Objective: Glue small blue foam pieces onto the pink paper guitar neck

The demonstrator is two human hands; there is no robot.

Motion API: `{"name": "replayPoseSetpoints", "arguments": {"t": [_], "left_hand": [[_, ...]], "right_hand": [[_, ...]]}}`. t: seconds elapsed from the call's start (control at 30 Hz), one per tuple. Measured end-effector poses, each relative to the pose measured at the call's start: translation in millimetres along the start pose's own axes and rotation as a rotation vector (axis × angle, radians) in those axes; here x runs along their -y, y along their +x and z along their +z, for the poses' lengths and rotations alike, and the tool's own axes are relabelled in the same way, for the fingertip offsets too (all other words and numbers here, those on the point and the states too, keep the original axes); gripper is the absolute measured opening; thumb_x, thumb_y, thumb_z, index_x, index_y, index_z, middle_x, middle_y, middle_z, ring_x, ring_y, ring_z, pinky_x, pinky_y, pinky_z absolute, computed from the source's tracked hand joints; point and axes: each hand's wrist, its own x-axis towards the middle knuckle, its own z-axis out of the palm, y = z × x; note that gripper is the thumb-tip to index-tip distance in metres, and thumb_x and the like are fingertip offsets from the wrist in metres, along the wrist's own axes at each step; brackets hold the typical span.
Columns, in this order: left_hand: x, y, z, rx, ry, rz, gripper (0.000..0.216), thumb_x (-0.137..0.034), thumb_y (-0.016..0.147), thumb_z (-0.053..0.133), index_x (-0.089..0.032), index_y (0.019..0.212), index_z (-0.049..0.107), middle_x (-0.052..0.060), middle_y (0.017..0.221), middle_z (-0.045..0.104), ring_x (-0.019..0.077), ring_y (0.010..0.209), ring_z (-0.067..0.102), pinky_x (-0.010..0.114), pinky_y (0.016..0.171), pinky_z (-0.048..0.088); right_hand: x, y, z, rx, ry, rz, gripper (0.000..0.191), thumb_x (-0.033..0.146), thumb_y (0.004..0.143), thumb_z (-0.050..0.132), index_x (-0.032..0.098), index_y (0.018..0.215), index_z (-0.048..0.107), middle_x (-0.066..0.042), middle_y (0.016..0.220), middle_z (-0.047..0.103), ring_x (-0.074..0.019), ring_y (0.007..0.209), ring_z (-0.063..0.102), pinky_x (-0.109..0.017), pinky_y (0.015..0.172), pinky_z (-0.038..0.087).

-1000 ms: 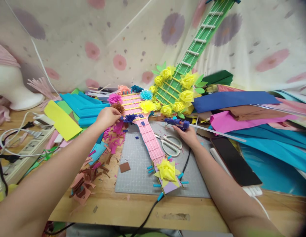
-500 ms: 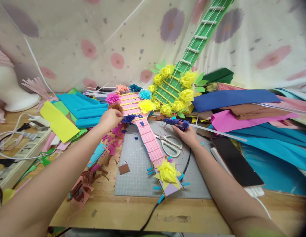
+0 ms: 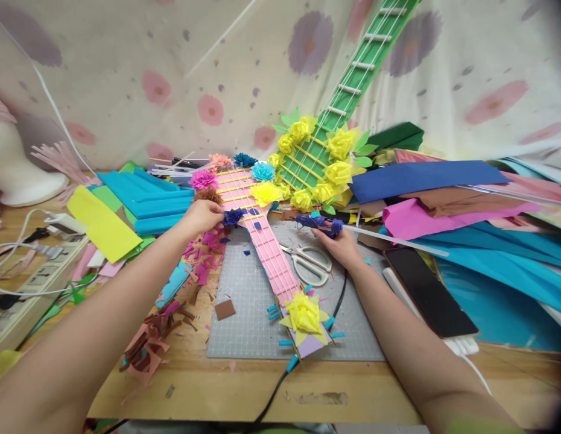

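A pink paper guitar (image 3: 270,252) lies on the grey cutting mat (image 3: 244,325), its body ringed with paper flowers and its head toward me. My left hand (image 3: 203,216) is closed at the near left edge of the body, fingertips pinching a dark blue paper flower (image 3: 234,216). In my right hand (image 3: 341,244) is a blue hot glue gun (image 3: 323,225), nozzle pointing left toward the guitar; a long white glue stick (image 3: 398,241) sticks out of its back. White-handled scissors (image 3: 310,264) rest on the mat between the guitar's neck and my right hand.
A green paper guitar (image 3: 307,163) with yellow flowers leans against the patterned curtain (image 3: 244,78). Crepe paper (image 3: 429,179) is piled at right beside a phone (image 3: 429,292). Left are a power strip (image 3: 36,283), yellow paper (image 3: 104,223) and paper scraps (image 3: 145,349). A black cord (image 3: 275,392) crosses the front edge.
The whole view has shifted slightly, so everything sits a little farther left. Both hands keep their hold, on the flower and on the glue gun.
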Motion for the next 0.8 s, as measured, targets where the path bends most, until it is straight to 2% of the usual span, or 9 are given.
{"name": "replayPoseSetpoints", "arguments": {"t": [0.07, 0.17, 0.33, 0.53, 0.8], "left_hand": [[-5, -4, 1, 0.011, -0.104, -0.073, 0.013, -0.017, 0.058, 0.072, -0.018, 0.054, 0.06, 0.002, 0.046, 0.059, 0.0123, 0.039, 0.051, 0.023, 0.04, 0.036], [-10, -9, 0, 0.048, -0.22, -0.163, 0.021, -0.033, 0.066, 0.071, -0.016, 0.058, 0.061, 0.005, 0.057, 0.064, 0.0122, 0.042, 0.054, 0.021, 0.038, 0.034], [-13, -13, -4, 0.054, -0.291, -0.248, 0.045, -0.054, 0.079, 0.051, -0.014, 0.063, 0.061, 0.011, 0.071, 0.069, 0.013, 0.046, 0.056, 0.022, 0.038, 0.034], [-15, -19, -3, 0.041, -0.299, -0.28, 0.046, -0.058, 0.078, 0.051, -0.014, 0.068, 0.061, 0.013, 0.079, 0.068, 0.0163, 0.05, 0.059, 0.026, 0.042, 0.038], [-21, -25, -1, 0.064, -0.343, -0.29, 0.046, -0.058, 0.075, 0.054, -0.014, 0.066, 0.061, 0.012, 0.071, 0.067, 0.015, 0.047, 0.057, 0.024, 0.038, 0.035]], "right_hand": [[-2, 0, 0, 0.005, -0.007, 0.015, 0.048, 0.058, 0.066, 0.064, 0.016, 0.086, 0.07, -0.007, 0.081, 0.072, -0.0238, 0.073, 0.065, -0.035, 0.068, 0.05], [-3, 1, 1, 0.01, -0.012, 0.018, 0.047, 0.058, 0.066, 0.064, 0.016, 0.086, 0.07, -0.007, 0.08, 0.072, -0.0237, 0.073, 0.065, -0.035, 0.067, 0.05], [2, 0, 0, 0.002, -0.01, 0.003, 0.047, 0.057, 0.067, 0.064, 0.016, 0.087, 0.07, -0.008, 0.084, 0.072, -0.0244, 0.076, 0.065, -0.036, 0.071, 0.049], [4, -1, 0, 0.0, 0.0, 0.004, 0.046, 0.058, 0.066, 0.064, 0.016, 0.085, 0.07, -0.008, 0.082, 0.072, -0.0247, 0.076, 0.066, -0.036, 0.072, 0.05], [0, 1, 0, -0.011, 0.002, 0.021, 0.047, 0.057, 0.064, 0.065, 0.016, 0.086, 0.07, -0.008, 0.083, 0.072, -0.0256, 0.077, 0.066, -0.037, 0.072, 0.05]]}}
